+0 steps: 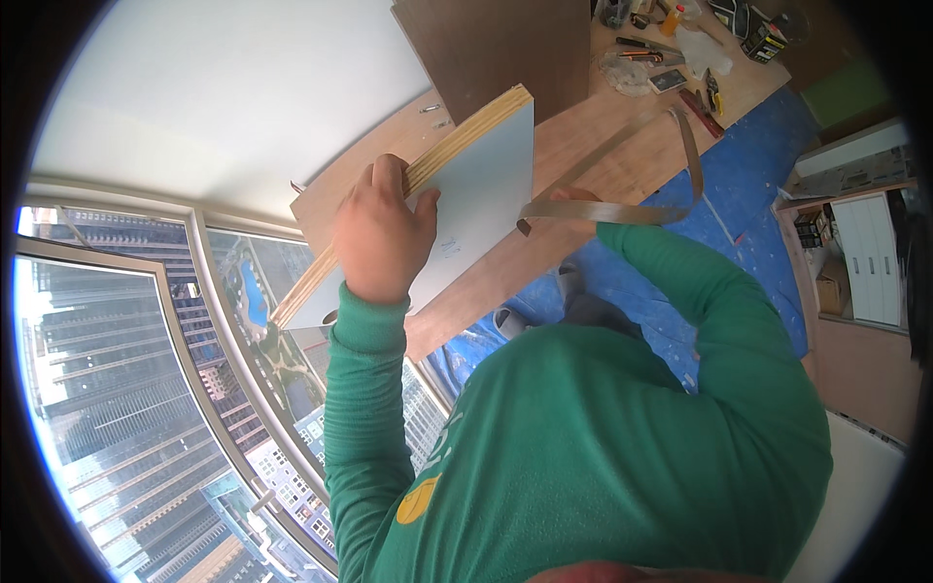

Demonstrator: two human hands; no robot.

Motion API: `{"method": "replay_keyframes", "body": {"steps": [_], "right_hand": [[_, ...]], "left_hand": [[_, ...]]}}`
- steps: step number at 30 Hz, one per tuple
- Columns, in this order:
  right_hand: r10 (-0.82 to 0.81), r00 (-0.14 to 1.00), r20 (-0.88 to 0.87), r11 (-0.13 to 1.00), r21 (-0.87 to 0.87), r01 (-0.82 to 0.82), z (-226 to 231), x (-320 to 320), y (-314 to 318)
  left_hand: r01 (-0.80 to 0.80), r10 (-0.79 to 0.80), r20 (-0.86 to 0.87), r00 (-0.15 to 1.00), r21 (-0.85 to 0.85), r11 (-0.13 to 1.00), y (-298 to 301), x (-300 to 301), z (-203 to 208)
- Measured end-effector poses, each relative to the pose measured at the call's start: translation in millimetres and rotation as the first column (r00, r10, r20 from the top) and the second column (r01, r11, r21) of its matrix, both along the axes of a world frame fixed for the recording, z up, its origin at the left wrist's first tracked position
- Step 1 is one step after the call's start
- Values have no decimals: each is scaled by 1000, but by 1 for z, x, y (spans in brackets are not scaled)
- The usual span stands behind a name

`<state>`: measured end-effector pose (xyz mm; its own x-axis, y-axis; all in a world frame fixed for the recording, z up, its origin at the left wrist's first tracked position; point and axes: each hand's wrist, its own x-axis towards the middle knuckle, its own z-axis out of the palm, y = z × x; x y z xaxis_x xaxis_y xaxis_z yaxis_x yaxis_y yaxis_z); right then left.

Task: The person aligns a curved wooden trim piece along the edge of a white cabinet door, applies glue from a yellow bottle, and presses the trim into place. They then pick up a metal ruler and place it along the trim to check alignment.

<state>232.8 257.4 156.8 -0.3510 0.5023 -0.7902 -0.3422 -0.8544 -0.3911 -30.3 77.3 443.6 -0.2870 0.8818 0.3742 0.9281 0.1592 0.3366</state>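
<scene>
Fingers of L hand [381, 233] grip panel [476, 194], left; R hand [575, 195] pinches looped strip [627, 212], right.
Step prob. readying strip beside panel; next move needs steady L hand, strip untwisted.

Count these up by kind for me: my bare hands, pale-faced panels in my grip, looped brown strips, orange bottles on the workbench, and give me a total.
Hands, left and right: 2
Pale-faced panel: 1
Looped brown strip: 1
Orange bottle: 1
Total: 5
</scene>
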Motion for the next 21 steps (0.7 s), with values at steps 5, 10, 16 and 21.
{"method": "replay_keyframes", "body": {"steps": [5, 10, 16, 21], "right_hand": [[620, 190, 762, -94, 313, -945, 107, 66, -19], [502, 382, 776, -72, 477, -876, 163, 92, 21], [194, 323, 926, -59, 340, -939, 96, 171, 151], [526, 29, 850, 177, -76, -981, 0, 218, 171]], "left_hand": [[9, -9, 15, 1000, -33, 999, 0, 1, 2], [-15, 16, 15, 1000, -86, 996, 2, 4, 10], [-130, 134, 17, 991, -160, 979, 8, 10, 12], [-229, 242, 34, 970, -209, 951, 19, 14, 15]]}}
